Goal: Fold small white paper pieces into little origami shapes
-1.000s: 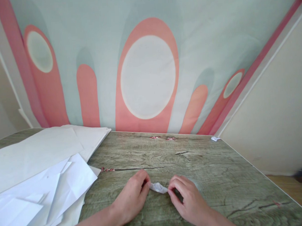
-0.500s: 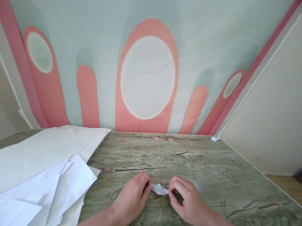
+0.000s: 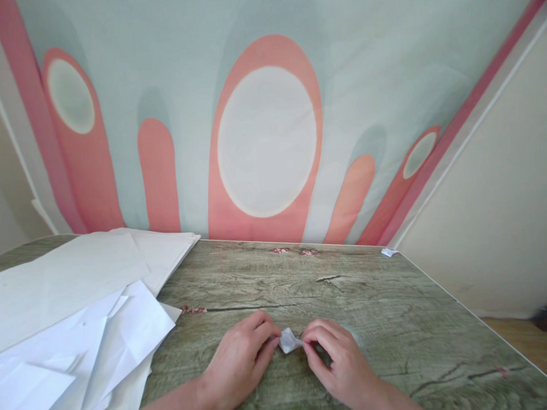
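Note:
A small folded piece of white paper (image 3: 288, 341) is held between my two hands, just over the front middle of the table. My left hand (image 3: 244, 355) pinches its left end between thumb and fingers. From the other side, my right hand (image 3: 338, 360) pinches the narrow right tip, with the thumb and forefinger meeting on it. The middle of the folded paper bulges up between the fingertips. Both ends are partly hidden by my fingers.
Large white sheets (image 3: 77, 268) lie stacked at the table's left, with several creased smaller papers (image 3: 138, 320) on top. A small white paper piece (image 3: 389, 252) rests at the far right corner. Behind the wood-grain table (image 3: 267, 278) stands a patterned wall panel (image 3: 188, 112).
The folded paper has gone from a long, flat strip shape to a shorter, more upright, bulging form. My hands have come slightly closer together, both still pinching it.

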The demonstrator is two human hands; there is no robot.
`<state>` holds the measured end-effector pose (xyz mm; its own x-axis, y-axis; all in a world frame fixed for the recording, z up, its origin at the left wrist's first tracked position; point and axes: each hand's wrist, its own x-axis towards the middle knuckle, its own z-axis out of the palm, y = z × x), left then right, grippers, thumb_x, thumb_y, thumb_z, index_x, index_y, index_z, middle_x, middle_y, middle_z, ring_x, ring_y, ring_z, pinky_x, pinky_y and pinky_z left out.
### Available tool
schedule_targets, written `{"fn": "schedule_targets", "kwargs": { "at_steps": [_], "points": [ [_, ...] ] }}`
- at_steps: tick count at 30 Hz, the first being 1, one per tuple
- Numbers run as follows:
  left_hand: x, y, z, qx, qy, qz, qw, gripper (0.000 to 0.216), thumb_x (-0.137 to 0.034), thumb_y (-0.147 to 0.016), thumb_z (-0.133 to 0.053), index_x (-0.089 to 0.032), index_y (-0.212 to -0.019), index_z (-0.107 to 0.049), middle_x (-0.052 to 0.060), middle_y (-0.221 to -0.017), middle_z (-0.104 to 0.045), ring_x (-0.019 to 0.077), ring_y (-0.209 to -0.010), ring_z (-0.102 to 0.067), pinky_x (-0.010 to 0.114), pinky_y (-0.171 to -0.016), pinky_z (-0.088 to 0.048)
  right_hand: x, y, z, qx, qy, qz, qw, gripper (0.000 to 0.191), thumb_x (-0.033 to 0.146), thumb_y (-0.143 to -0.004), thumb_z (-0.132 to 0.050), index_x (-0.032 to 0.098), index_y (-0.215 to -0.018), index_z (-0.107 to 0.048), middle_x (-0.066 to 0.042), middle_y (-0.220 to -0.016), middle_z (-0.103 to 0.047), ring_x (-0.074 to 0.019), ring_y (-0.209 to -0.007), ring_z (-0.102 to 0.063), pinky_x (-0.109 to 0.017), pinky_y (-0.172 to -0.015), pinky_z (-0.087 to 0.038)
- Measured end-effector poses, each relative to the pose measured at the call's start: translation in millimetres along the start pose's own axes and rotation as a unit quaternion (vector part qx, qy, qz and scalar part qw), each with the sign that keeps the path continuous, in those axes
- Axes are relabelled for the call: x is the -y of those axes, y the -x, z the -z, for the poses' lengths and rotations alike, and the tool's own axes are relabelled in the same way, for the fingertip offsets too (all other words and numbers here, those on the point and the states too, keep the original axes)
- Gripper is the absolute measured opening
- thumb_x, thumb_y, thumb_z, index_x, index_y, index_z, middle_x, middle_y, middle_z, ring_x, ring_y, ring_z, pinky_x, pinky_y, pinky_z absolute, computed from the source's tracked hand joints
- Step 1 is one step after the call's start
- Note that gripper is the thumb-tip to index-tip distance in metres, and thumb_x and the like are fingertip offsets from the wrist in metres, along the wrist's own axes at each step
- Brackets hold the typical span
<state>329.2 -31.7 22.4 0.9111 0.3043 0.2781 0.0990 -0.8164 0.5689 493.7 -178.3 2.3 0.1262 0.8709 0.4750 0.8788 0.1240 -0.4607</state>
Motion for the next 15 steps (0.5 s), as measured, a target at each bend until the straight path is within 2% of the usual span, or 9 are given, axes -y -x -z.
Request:
{"fn": "schedule_targets", "kwargs": {
  "at_steps": [9, 15],
  "points": [
    [2.3, -0.2, -2.2, -0.005, -0.024, -0.006, 1.0, 0.012, -0.018, -0.088, -0.05, -0.022, -0.086, -0.06, 0.002, -0.085, -0.057, 0.0167, -0.08, -0.056, 0.024, -0.071, -0.043, -0.1, 0.3, -1.4, 0.008, -0.013, -0.001, 1.0, 0.012, 0.01, -0.087, -0.048, 0.02, -0.091, -0.055, -0.003, -0.085, -0.059, -0.0168, -0.076, -0.055, -0.03, -0.07, -0.044],
    [3.2, 0.4, -3.1, -0.004, -0.036, -0.003, 0.999, 0.011, -0.02, -0.088, -0.05, -0.022, -0.084, -0.06, 0.001, -0.084, -0.056, 0.0164, -0.078, -0.056, 0.024, -0.07, -0.043, -0.1, -1.7, 0.2, 0.037, -0.002, 0.024, 0.999, 0.026, 0.008, -0.089, -0.043, 0.023, -0.105, -0.058, -0.005, -0.092, -0.058, -0.0166, -0.081, -0.056, -0.03, -0.072, -0.045]
  ]
}}
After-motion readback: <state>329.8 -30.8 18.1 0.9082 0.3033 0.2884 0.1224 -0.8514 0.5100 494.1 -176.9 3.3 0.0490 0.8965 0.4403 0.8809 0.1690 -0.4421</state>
